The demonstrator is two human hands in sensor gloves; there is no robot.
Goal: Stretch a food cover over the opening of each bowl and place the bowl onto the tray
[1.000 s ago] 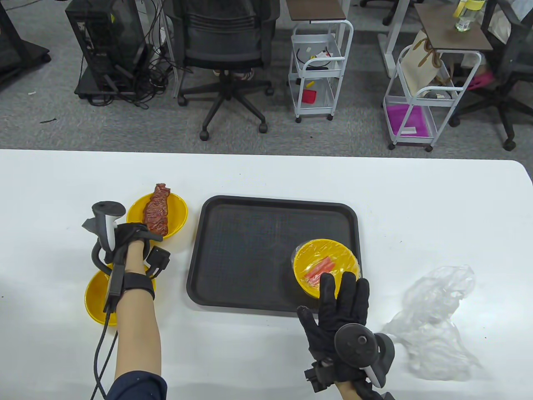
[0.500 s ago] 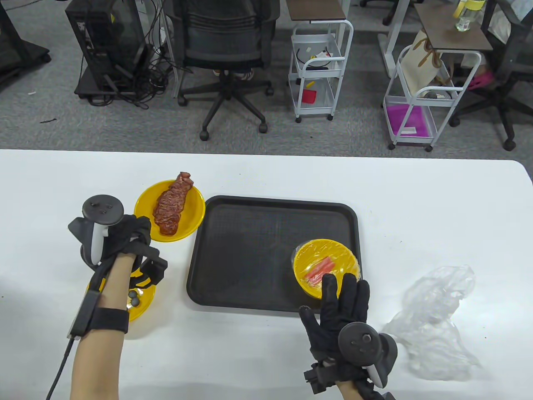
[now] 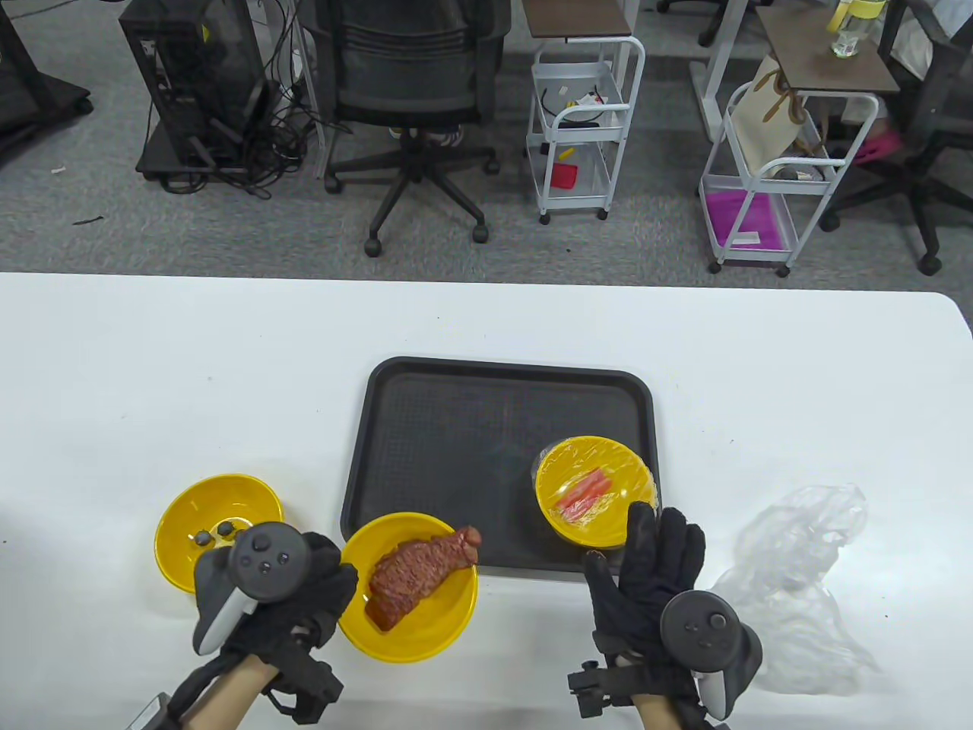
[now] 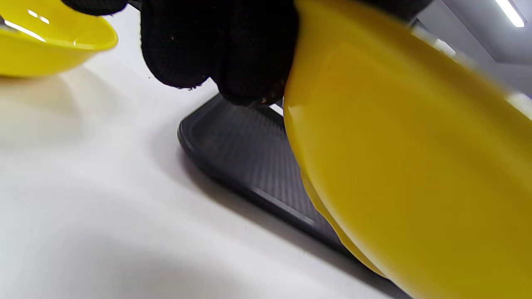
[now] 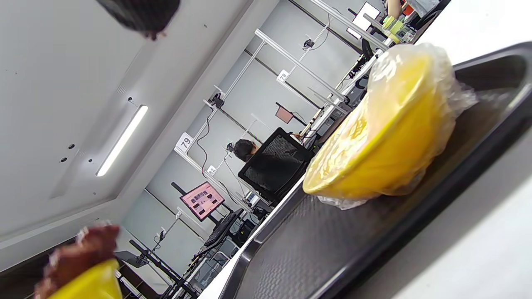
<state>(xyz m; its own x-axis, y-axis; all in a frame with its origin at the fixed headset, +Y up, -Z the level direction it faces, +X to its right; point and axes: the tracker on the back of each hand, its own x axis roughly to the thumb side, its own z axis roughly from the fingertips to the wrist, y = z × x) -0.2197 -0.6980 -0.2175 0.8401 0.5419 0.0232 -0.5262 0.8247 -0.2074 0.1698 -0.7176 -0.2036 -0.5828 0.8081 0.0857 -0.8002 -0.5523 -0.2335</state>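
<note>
My left hand grips the left rim of a yellow bowl holding a slab of brown meat, just off the black tray's front-left corner. In the left wrist view my fingers press the bowl's outer wall, with the tray behind it. A yellow bowl under clear film stands in the tray's front-right corner and also fills the right wrist view. My right hand lies open and flat, fingertips at that bowl's near rim.
A third yellow bowl with a few small dark pieces sits left of my left hand. A crumpled heap of clear plastic covers lies on the table right of my right hand. Chairs and carts stand beyond the far edge.
My left hand has carried the meat bowl from the far left of the tray down to its front-left corner. My right hand has drifted slightly right and stayed open.
</note>
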